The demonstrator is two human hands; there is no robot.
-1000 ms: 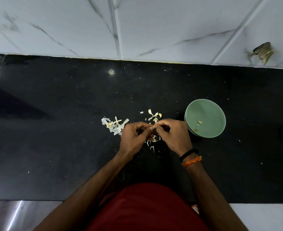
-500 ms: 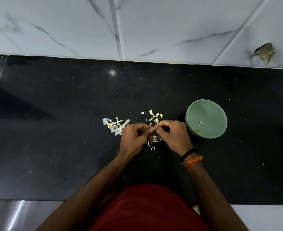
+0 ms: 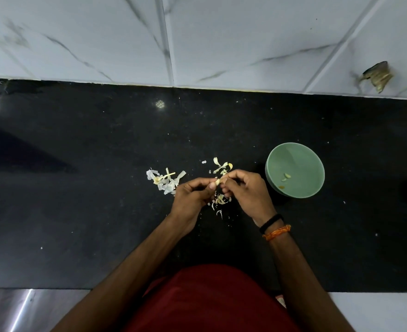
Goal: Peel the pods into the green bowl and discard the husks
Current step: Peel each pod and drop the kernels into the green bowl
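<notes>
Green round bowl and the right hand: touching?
Apart. The head view shows a strip of black countertop between the right hand and the green round bowl; the hand pinches a pale pod.

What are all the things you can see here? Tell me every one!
green bowl: one, pale green, on the counter right of the hands
peeled pieces: a few, pale yellow, inside the bowl
pod: one, pale, pinched between both hands
husks: three loose heaps, white and yellowish, left of, beyond and under the hands
counter: one, black, speckled
wall tiles: white, marbled, behind the counter
wall mark: one, brownish, far right on the tiles
wristbands: two, black and orange, right wrist
left hand: one, pinching the pod
right hand: one, pinching the pod
</notes>
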